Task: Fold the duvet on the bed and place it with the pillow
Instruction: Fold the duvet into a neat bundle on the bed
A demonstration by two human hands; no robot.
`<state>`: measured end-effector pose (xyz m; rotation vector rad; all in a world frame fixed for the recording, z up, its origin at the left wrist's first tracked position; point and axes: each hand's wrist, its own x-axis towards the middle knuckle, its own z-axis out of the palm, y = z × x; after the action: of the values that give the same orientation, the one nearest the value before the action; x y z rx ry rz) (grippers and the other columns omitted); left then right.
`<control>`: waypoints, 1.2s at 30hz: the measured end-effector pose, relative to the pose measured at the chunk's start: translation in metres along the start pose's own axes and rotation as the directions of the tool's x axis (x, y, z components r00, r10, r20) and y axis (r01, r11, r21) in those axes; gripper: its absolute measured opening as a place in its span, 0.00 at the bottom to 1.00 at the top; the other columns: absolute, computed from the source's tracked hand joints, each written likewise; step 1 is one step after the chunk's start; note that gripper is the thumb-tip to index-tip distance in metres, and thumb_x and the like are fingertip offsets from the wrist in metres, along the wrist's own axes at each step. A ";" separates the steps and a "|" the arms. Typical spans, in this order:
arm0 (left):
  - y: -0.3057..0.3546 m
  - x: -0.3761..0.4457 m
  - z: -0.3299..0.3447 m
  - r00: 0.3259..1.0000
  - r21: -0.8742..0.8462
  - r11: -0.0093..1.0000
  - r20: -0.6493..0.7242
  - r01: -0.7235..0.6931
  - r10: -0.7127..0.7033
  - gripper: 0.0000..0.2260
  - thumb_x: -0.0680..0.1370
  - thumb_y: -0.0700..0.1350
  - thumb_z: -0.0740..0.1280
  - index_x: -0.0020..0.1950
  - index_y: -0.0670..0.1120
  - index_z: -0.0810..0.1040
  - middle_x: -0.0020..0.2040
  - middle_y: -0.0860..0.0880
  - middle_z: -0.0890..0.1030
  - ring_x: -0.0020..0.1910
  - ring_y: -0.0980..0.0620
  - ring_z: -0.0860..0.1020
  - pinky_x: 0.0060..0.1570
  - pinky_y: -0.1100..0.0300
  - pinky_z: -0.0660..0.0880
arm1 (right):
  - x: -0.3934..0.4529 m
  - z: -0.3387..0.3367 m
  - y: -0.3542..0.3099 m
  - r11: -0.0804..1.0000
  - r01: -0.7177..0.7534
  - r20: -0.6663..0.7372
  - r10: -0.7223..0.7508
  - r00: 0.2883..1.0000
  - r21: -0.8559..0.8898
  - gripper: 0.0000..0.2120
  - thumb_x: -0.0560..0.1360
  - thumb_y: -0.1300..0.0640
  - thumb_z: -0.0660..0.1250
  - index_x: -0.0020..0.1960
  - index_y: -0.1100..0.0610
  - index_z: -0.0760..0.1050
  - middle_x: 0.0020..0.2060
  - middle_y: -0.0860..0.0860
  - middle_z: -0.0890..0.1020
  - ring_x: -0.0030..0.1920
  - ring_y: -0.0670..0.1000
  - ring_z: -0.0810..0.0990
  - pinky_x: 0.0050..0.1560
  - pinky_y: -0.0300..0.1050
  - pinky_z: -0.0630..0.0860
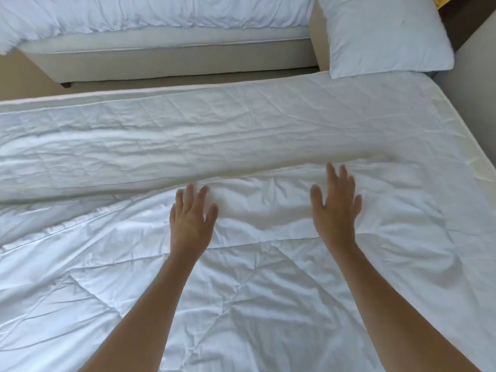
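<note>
Lying spread, both hands, left (192,221) and right (335,208), flat on rumpled duvet (241,291) covering bed (402,108) near pillow (383,33)

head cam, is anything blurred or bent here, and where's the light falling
Head view: the right hand is smeared at its fingertips, likely motion blur; the left hand is only slightly soft. Head view: wide-angle bending bows the near bed's far edge. Head view: soft, even light, brightest on the duvet, faint shadow under its far fold; no hard glare. The pillow looks reasonably sharp.
</note>
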<state>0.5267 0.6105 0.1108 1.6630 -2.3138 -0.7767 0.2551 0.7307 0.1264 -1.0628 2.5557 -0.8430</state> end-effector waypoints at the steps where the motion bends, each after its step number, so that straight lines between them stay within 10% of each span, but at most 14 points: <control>1: -0.008 0.001 0.005 0.997 0.130 0.989 0.029 -0.068 0.065 0.29 0.82 0.64 0.48 0.82 0.56 0.57 0.83 0.48 0.55 0.82 0.42 0.50 0.78 0.43 0.50 | -0.003 0.010 0.006 0.970 0.160 0.105 -0.143 0.984 -0.183 0.27 0.84 0.43 0.54 0.82 0.44 0.54 0.83 0.52 0.56 0.83 0.61 0.51 0.77 0.70 0.49; 8: -0.101 -0.004 -0.001 0.996 0.449 0.893 0.089 -0.035 -0.006 0.32 0.81 0.68 0.39 0.83 0.57 0.45 0.84 0.48 0.47 0.83 0.43 0.48 0.77 0.39 0.53 | 0.007 0.020 0.069 0.796 0.245 0.291 -0.091 0.952 -0.554 0.30 0.82 0.39 0.43 0.82 0.45 0.56 0.83 0.55 0.57 0.82 0.59 0.54 0.75 0.72 0.53; 17: -0.143 -0.051 -0.038 0.996 0.425 0.905 -0.091 0.037 0.001 0.29 0.84 0.62 0.50 0.83 0.54 0.52 0.84 0.47 0.53 0.82 0.43 0.53 0.76 0.41 0.56 | -0.072 0.113 -0.079 0.817 0.492 0.413 -0.353 0.839 -0.300 0.30 0.82 0.38 0.50 0.82 0.46 0.57 0.83 0.55 0.58 0.81 0.67 0.53 0.75 0.76 0.52; 27: -0.326 -0.061 -0.189 0.885 0.294 0.850 -0.312 0.436 -0.346 0.28 0.84 0.51 0.60 0.83 0.55 0.55 0.82 0.47 0.59 0.82 0.43 0.49 0.77 0.40 0.44 | -0.114 0.211 -0.200 0.678 0.683 0.491 -0.514 0.704 -0.270 0.31 0.81 0.38 0.49 0.80 0.50 0.65 0.79 0.55 0.66 0.78 0.66 0.63 0.70 0.76 0.58; 31: -0.338 -0.033 -0.196 0.951 0.422 0.853 -0.176 0.306 -0.254 0.20 0.81 0.51 0.66 0.73 0.50 0.74 0.64 0.46 0.78 0.68 0.39 0.70 0.71 0.45 0.58 | -0.098 0.221 -0.216 0.654 0.695 0.488 -0.522 0.700 -0.298 0.33 0.79 0.38 0.49 0.79 0.51 0.64 0.78 0.57 0.68 0.76 0.67 0.65 0.68 0.77 0.59; 36: -0.324 -0.006 -0.174 0.894 0.244 0.942 -0.437 0.229 -0.105 0.02 0.74 0.36 0.71 0.44 0.41 0.80 0.40 0.44 0.76 0.42 0.39 0.74 0.46 0.48 0.69 | -0.093 0.215 -0.215 0.625 0.722 0.486 -0.552 0.678 -0.297 0.33 0.79 0.39 0.51 0.79 0.55 0.66 0.77 0.59 0.69 0.75 0.68 0.67 0.67 0.77 0.58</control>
<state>0.8734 0.4874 0.0925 1.9412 -2.0650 -0.0755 0.5348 0.5855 0.0835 -2.1593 2.0756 -0.0755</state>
